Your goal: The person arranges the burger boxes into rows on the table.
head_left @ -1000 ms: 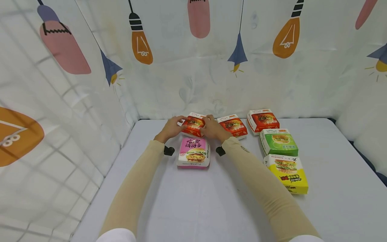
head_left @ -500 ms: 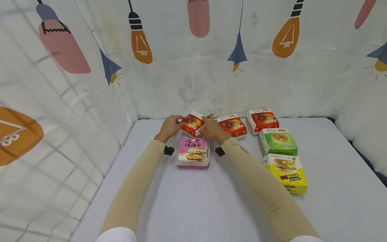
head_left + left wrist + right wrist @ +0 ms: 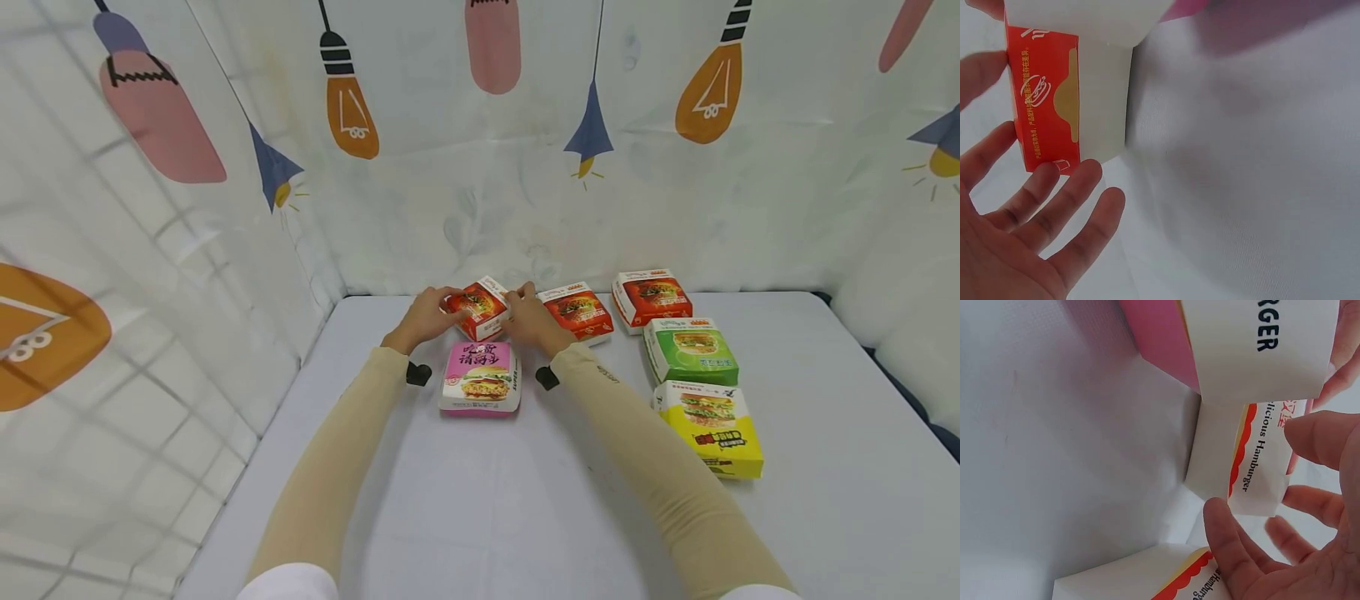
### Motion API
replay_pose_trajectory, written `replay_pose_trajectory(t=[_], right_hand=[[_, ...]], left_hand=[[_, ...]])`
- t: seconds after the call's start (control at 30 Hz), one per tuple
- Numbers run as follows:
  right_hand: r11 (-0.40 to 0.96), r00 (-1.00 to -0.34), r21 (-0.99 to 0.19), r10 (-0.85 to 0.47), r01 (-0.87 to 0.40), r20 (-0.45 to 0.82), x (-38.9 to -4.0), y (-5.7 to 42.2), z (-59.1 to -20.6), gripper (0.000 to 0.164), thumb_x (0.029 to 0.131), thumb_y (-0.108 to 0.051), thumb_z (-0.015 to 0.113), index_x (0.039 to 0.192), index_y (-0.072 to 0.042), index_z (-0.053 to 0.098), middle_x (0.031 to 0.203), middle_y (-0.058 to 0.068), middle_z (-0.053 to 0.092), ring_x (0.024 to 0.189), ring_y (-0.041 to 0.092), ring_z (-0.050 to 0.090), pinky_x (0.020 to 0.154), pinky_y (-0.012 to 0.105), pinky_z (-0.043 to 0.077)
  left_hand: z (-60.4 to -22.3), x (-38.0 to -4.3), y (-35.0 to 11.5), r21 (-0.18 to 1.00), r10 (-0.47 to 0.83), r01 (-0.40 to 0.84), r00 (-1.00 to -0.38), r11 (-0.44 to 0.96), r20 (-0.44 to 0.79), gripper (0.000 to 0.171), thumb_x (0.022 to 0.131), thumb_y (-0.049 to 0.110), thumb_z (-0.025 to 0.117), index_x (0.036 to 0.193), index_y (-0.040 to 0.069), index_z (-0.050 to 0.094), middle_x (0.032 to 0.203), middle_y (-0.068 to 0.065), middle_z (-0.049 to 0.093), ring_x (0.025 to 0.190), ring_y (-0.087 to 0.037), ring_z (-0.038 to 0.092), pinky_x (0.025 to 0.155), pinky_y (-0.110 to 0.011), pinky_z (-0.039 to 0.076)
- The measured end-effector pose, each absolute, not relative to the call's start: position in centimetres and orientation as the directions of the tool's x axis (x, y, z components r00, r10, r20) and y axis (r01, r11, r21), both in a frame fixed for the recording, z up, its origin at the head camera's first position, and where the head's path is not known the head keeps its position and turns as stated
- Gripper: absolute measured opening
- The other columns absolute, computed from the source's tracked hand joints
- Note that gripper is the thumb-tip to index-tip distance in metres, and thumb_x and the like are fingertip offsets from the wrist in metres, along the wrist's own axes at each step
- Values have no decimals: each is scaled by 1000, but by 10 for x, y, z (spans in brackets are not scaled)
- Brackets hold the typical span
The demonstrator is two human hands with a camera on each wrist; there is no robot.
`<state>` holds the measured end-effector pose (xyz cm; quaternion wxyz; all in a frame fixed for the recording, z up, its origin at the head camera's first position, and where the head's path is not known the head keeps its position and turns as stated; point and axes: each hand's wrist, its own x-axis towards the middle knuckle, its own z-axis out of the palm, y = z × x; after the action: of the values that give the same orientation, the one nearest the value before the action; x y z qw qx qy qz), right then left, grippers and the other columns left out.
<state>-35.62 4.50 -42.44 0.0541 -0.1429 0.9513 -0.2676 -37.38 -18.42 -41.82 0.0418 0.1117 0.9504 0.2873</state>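
Observation:
Between my two hands, a red-and-white hamburger box (image 3: 482, 307) lies turned at an angle near the back of the table. My left hand (image 3: 429, 317) grips its left side; in the left wrist view the thumb and fingertips meet the box's red face (image 3: 1047, 100). On the other side, my right hand (image 3: 534, 320) holds the white end, its thumb (image 3: 1319, 440) and fingers around a corner in the right wrist view. Just in front sits a pink-and-white hamburger box (image 3: 481, 379), which overlaps the red one in both wrist views.
A second red hamburger box (image 3: 576, 312) is right beside my right hand. Further right, another red box (image 3: 652, 298), a green box (image 3: 692, 352) and a yellow box (image 3: 711, 429) form a column. A printed cloth wall (image 3: 420, 208) stands behind the table (image 3: 480, 508).
The red box between my hands has turned slightly clockwise, its far corner shifting right. Both hands stay at its sides with small finger movements. The other boxes have not moved.

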Motion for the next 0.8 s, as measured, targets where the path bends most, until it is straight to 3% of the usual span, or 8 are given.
replay_pose_trajectory(t=[0.33,0.6,0.8], right_hand=[[831,-962,-508,-272,-225,-19,-352,42,-423,40,104,-21,52,140,-6,42,141,22,43,115,35,55,101,49,49],[845,-962,-479,-271,-237,-3,-351,44,-423,29,108,-24,48,133,-9,44,129,17,49,104,32,60,93,47,52],[864,-959,-428,-281,-265,27,-352,46,-421,30,108,-22,50,134,-7,46,126,16,56,105,29,62,90,43,54]], left_hand=[[-417,-370,-183,586,266,165,-960,793,-91,85,86,57,76,156,23,42,138,-22,46,121,-37,52,103,-56,47],[-418,-372,-183,582,284,166,-951,796,-118,85,88,54,75,159,27,37,144,-21,44,123,-37,53,105,-55,47],[-420,-373,-185,607,287,155,-950,779,-126,82,89,50,76,159,27,39,148,-17,45,129,-36,52,103,-52,48]])
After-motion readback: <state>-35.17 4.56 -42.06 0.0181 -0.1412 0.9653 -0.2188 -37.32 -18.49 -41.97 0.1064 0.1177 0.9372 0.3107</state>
